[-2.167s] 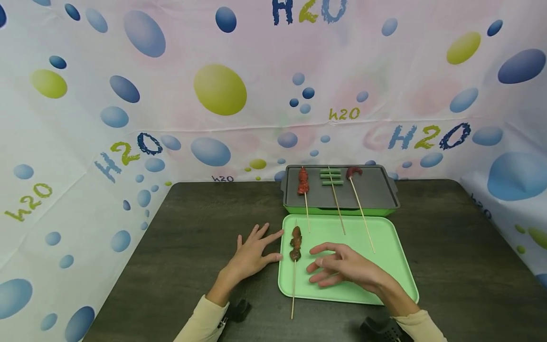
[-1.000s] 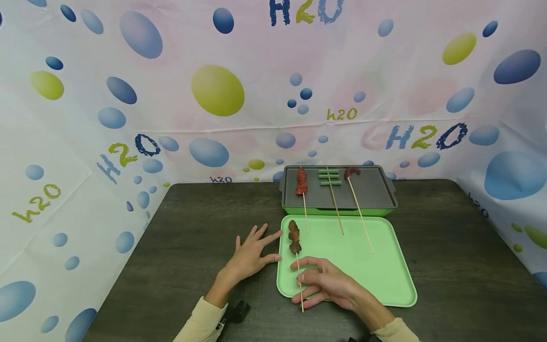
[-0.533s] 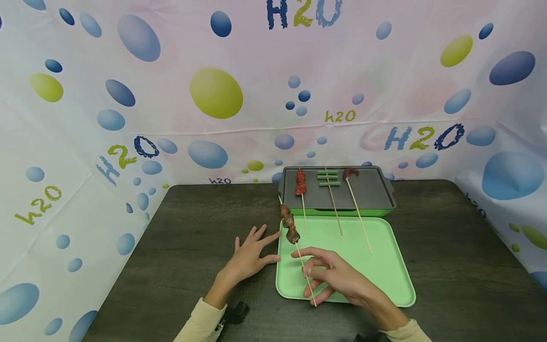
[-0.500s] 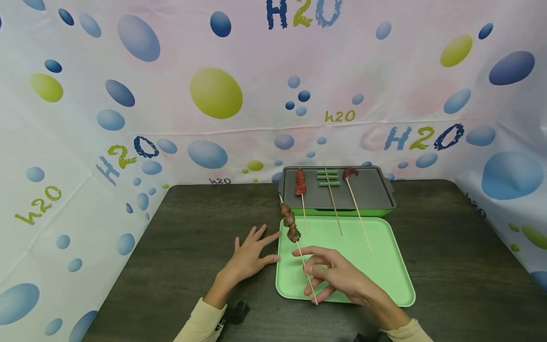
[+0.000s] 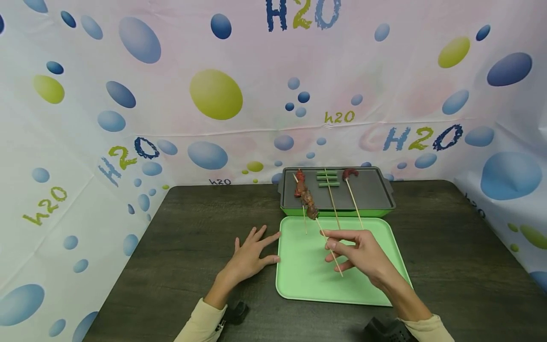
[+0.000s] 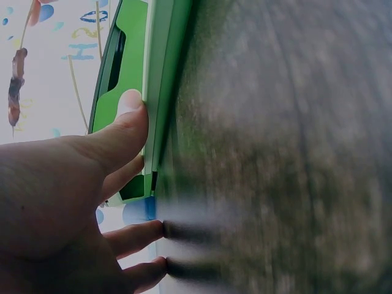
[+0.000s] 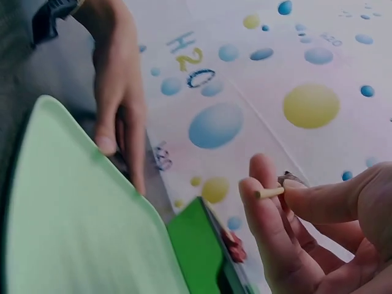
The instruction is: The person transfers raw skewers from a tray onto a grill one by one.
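My right hand [image 5: 363, 254] pinches the bare stick of a brown meat skewer [image 5: 309, 204] between thumb and fingers, holding it tilted above the tray. Its meat end overlaps the red skewer [image 5: 300, 175] on the grill in the head view. In the right wrist view the stick's butt end [image 7: 269, 193] pokes out between thumb and fingers. My left hand [image 5: 248, 256] lies spread on the table, thumb and index fingertip at the left rim of the light green tray [image 5: 299, 285]. In the left wrist view the thumb [image 6: 125, 116] rests against the tray's edge.
Behind the tray stands a green grill with a dark grey plate [image 5: 363, 194]. On it lie a skewer of green pieces [image 5: 327, 178] and a skewer with a curled dark red piece [image 5: 350, 173], their sticks reaching over the tray. A patterned curtain [image 5: 171, 95] hangs behind the dark table [image 5: 205, 213].
My right hand has picked up the brown meat skewer from the tray, lifted it and carried it forward and right toward the grill. The left hand has stayed at the tray's rim.
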The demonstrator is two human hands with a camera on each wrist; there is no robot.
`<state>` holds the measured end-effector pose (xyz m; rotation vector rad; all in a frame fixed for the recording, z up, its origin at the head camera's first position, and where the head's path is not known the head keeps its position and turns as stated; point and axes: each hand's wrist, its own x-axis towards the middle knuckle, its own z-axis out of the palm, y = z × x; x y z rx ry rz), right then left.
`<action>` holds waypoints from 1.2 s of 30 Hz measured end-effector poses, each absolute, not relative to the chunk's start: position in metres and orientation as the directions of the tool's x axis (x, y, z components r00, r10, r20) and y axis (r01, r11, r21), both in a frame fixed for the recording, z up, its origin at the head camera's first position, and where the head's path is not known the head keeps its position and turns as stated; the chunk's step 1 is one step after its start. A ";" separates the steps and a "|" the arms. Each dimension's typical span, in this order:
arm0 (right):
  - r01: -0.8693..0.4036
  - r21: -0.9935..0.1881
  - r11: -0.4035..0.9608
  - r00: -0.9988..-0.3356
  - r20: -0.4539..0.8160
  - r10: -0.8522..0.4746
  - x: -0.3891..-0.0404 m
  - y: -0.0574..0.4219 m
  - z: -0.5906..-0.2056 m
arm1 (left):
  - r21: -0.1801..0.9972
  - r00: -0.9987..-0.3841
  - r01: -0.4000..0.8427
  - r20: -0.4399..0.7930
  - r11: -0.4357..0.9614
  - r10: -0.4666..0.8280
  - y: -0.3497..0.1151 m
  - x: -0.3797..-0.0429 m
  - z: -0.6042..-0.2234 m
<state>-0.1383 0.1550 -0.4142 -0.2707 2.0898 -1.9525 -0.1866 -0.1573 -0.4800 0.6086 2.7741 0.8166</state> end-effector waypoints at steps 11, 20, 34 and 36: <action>0.002 -0.992 0.124 -0.998 -0.010 -0.066 -0.150 0.194 -0.414 | 0.551 -0.892 0.348 -0.053 0.758 0.448 -0.155 -0.187 -0.479; -0.028 -0.998 0.050 -0.998 0.030 0.056 -0.161 0.220 -0.425 | 0.559 -0.892 0.337 -0.067 0.758 0.446 -0.154 -0.186 -0.479; 0.037 -0.988 -0.152 -0.985 -0.061 0.161 -0.177 0.244 -0.445 | 0.568 -0.895 0.337 -0.054 0.751 0.442 -0.158 -0.186 -0.480; 0.051 -0.983 -0.178 -0.985 -0.079 0.153 -0.179 0.246 -0.450 | 0.574 -0.898 0.334 -0.048 0.748 0.437 -0.160 -0.185 -0.481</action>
